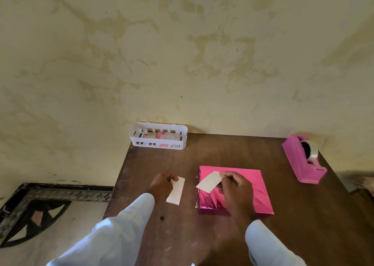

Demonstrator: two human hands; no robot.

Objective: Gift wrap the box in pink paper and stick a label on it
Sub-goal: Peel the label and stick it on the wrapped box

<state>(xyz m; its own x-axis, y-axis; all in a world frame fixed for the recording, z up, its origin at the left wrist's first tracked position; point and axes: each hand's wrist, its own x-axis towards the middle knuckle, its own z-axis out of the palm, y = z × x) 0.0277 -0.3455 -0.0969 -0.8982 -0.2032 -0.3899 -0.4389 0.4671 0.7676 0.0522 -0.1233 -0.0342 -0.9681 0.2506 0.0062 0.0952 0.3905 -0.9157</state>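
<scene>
Pinching a white label (209, 181) by its right end, the right hand (236, 186) holds it tilted over the left part of the pink-wrapped box (260, 191), which lies flat on the wooden table (222, 150). The left hand (163, 185) pinches the top of a white paper strip (176, 192) lying just left of the box. Both paper faces show plain white.

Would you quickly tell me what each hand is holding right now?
The left hand pinches the top end of a white paper strip.
The right hand pinches the white label above the pink wrapped box.
</scene>
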